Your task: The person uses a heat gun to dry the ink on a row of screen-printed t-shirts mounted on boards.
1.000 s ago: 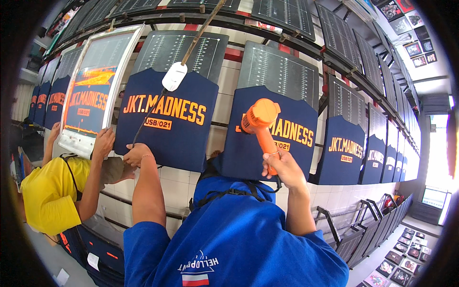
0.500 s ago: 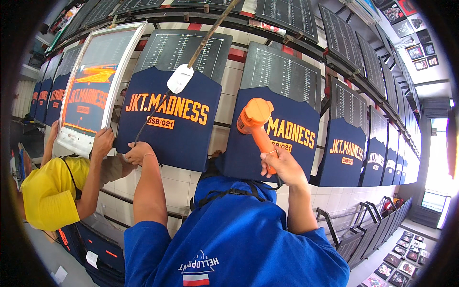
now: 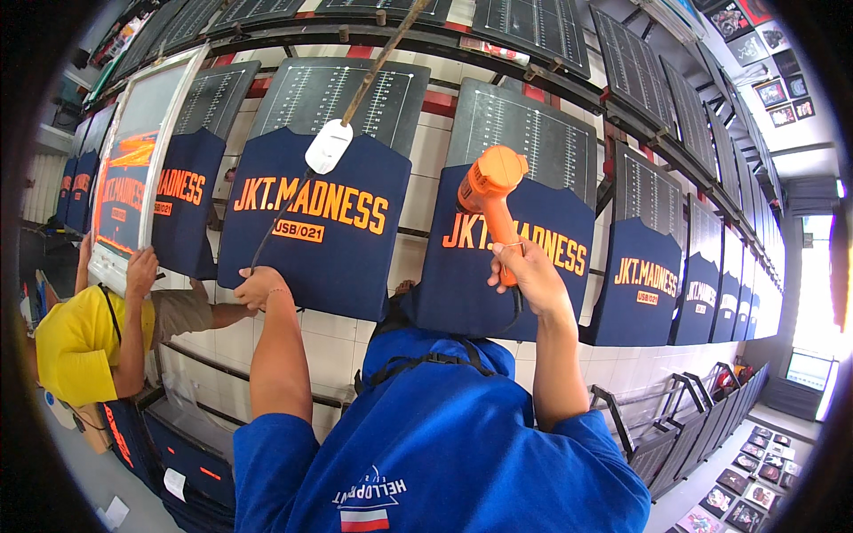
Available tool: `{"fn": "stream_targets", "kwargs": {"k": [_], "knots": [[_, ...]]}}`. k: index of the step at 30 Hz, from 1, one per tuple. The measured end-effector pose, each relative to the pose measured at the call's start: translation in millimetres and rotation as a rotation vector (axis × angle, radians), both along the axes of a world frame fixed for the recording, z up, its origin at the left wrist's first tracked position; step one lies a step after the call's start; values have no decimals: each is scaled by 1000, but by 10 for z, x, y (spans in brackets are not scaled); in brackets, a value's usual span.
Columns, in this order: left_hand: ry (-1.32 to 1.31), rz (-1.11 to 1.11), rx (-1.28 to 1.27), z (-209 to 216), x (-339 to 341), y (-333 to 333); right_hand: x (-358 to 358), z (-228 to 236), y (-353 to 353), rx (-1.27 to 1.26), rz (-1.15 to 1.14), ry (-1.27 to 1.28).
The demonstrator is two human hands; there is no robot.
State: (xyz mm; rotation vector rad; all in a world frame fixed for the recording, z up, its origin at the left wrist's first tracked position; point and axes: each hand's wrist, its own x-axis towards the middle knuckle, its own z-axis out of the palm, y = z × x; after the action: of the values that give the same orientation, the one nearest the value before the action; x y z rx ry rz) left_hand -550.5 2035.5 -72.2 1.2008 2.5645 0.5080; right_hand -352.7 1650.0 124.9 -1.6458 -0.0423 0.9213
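My right hand (image 3: pixel 530 269) grips the handle of an orange heat gun (image 3: pixel 499 169), held over a navy T-shirt (image 3: pixel 524 306) with orange lettering. That shirt lies on a dark ruled board (image 3: pixel 524 124); the gun covers part of its print. My left hand (image 3: pixel 265 290) is closed round a black cord (image 3: pixel 278 222) at the lower left edge of another navy T-shirt (image 3: pixel 342 275). From there the cord runs up to a white power socket (image 3: pixel 330 147), which hangs from a rope above that shirt.
At left, a co-worker in a yellow shirt (image 3: pixel 75 342) holds a white-framed printing screen (image 3: pixel 160 124) with orange ink. More shirts (image 3: pixel 633 284) on boards continue to the right. A second row of boards (image 3: pixel 533 31) stands behind. Dark metal frames (image 3: pixel 666 444) stand at lower right.
My right hand has raised the heat gun up and slightly right. The co-worker's screen has moved left, baring another printed shirt. The hanging socket has swung slightly left.
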Motion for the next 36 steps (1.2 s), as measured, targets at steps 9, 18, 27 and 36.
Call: {"fn": "stream_targets", "kwargs": {"k": [9, 18, 27, 36], "knots": [[54, -13, -13, -6, -15, 9, -172, 66, -101, -28, 52, 58], [-30, 12, -5, 52, 46, -16, -511, 171, -452, -33, -26, 88], [63, 15, 18, -91, -7, 31, -620, 193, -947, -54, -174, 59], [60, -2, 37, -89, -50, 24, -602, 274, -1008, -83, -136, 111]]}}
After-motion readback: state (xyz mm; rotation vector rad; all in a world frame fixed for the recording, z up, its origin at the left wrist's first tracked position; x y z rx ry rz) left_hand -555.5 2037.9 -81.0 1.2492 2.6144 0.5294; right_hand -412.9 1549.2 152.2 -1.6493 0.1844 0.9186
